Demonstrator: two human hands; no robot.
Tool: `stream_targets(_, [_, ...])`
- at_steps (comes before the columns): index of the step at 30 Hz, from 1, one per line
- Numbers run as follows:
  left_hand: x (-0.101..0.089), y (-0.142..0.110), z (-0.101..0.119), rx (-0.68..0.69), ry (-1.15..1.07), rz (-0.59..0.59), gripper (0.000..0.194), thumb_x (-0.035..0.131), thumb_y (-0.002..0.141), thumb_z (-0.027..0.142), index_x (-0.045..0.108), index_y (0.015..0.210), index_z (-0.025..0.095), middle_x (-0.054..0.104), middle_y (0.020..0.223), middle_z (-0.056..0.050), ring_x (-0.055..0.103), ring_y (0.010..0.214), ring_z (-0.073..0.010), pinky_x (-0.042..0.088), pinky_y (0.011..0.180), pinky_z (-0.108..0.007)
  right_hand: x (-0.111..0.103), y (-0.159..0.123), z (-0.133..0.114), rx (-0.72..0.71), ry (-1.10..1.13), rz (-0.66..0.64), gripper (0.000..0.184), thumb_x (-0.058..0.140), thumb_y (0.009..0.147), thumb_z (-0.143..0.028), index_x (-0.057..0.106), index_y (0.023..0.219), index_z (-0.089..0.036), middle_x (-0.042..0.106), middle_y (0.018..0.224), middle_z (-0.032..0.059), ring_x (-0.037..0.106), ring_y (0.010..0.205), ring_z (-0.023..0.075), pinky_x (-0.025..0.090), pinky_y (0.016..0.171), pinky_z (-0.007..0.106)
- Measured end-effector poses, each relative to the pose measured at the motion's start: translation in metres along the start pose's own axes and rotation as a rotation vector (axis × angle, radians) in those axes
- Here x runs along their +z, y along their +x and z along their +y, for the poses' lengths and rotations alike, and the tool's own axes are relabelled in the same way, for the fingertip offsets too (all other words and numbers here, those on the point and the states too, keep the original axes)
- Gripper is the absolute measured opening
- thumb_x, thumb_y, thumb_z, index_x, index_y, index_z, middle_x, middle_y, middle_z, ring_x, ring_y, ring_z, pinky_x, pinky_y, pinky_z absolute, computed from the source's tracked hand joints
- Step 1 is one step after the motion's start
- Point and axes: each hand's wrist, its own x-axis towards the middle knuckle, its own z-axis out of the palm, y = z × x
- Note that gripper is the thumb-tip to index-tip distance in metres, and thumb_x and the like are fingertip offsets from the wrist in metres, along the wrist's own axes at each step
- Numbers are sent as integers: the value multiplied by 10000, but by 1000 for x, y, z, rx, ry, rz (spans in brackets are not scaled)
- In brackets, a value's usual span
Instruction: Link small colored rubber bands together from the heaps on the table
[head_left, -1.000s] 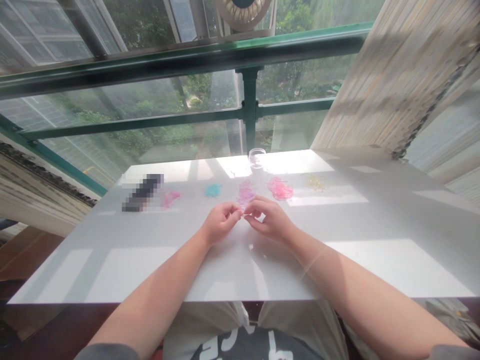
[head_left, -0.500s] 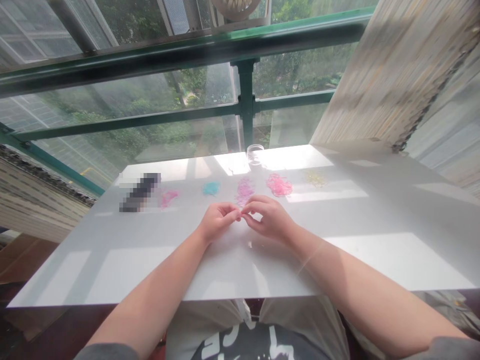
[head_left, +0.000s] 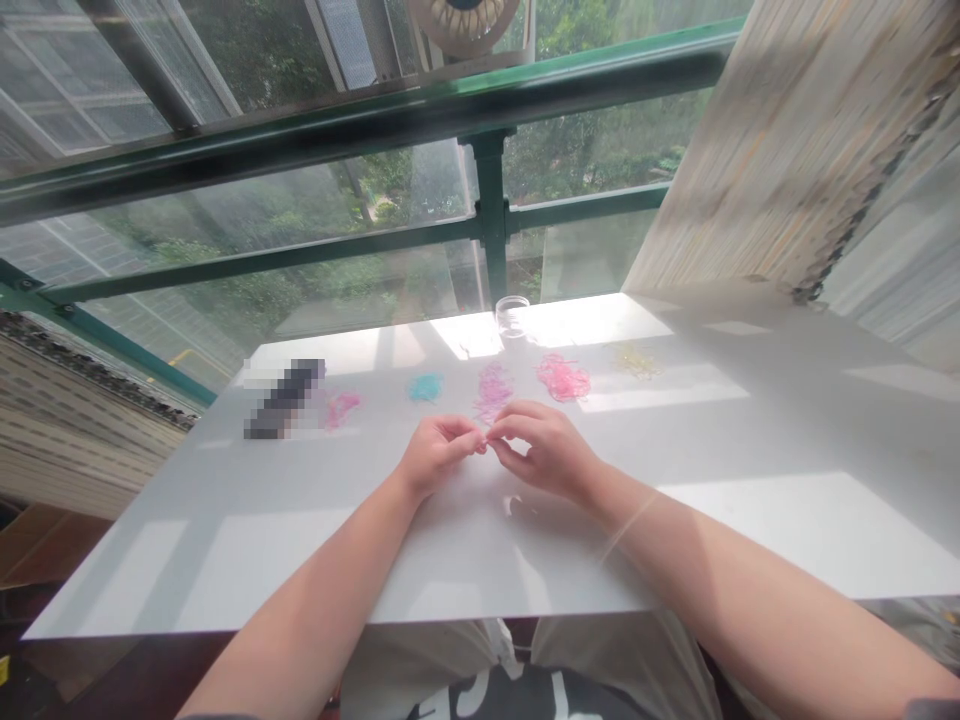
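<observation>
My left hand (head_left: pixel 440 458) and my right hand (head_left: pixel 549 452) meet fingertip to fingertip just above the white table. Each is closed in a pinch, and whatever sits between the fingertips is too small to make out. Right behind them lies a loose pile of thin lilac strands (head_left: pixel 494 388). To its right are a pinkish-red pile (head_left: pixel 564 379) and a sparse yellow pile (head_left: pixel 636 361) of similar strands. On the left are a turquoise pile (head_left: pixel 425 387) and a small magenta pile (head_left: pixel 343 409).
A clear round container (head_left: pixel 513 317) stands near the back edge of the white table (head_left: pixel 300 545). A dark, pixelated object (head_left: pixel 285 400) lies at the left. Beyond the table are a green railing (head_left: pixel 491 215), window glass and a fan (head_left: pixel 465 20); a striped curtain (head_left: pixel 780 150) hangs at right.
The view has tipped slightly, so the table appears a little lower. My hands stay pinched together, with only a very small shift of the fingers.
</observation>
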Motion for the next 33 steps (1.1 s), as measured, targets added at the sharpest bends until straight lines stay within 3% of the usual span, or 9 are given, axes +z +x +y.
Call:
stream_targets(5, [1, 2, -3, 46, 15, -1, 177, 629, 690, 285, 604, 593, 139, 605, 592, -12, 525, 598, -117, 421, 611, -239, -1, 1, -1, 62, 66, 1, 106, 531, 749, -124, 605, 731, -199, 607, 720, 30, 551, 662, 134, 449, 621, 258])
stream_targets(8, [-8, 4, -3, 101, 101, 54, 181, 597, 707, 293, 570, 608, 145, 582, 598, 0, 508, 600, -108, 408, 599, -224, -3, 2, -1, 152, 161, 8, 100, 536, 726, -108, 593, 712, -189, 595, 702, 20, 547, 646, 125, 453, 615, 248])
stream_targets(10, [-22, 4, -2, 120, 260, 152, 189, 576, 717, 315, 571, 631, 147, 569, 590, 6, 492, 578, -106, 393, 568, -216, -5, 2, 0, 239, 222, 3, 91, 534, 722, -111, 583, 701, -185, 592, 688, 13, 546, 640, 122, 454, 611, 246])
stream_targets(13, [-56, 3, 1, 96, 593, 400, 204, 550, 720, 343, 609, 688, 150, 586, 605, 7, 493, 558, -112, 383, 546, -214, -5, 2, 4, 382, 300, -21, 68, 527, 729, -136, 569, 702, -182, 609, 679, 8, 555, 628, 121, 450, 581, 241])
stream_targets(17, [-97, 3, -1, -52, 846, 661, 245, 536, 698, 380, 644, 708, 161, 642, 653, 1, 555, 606, -149, 403, 566, -224, -4, 2, 8, 500, 395, -36, 73, 510, 725, -136, 572, 731, -174, 657, 731, 23, 579, 619, 122, 448, 557, 237])
stream_targets(29, [-158, 0, -5, -344, 1107, 733, 250, 567, 654, 399, 700, 727, 200, 699, 728, -67, 622, 687, -244, 422, 555, -285, -14, 2, 36, 543, 148, 88, 111, 569, 714, -199, 680, 726, -203, 695, 734, 22, 616, 650, 156, 478, 587, 271])
stream_targets(33, [-164, -6, -5, -359, 1102, 783, 277, 588, 636, 387, 719, 777, 188, 684, 683, -75, 619, 664, -248, 447, 596, -308, -13, 3, 36, 573, 119, 68, 114, 584, 709, -201, 694, 737, -210, 704, 760, 22, 625, 672, 161, 486, 605, 275])
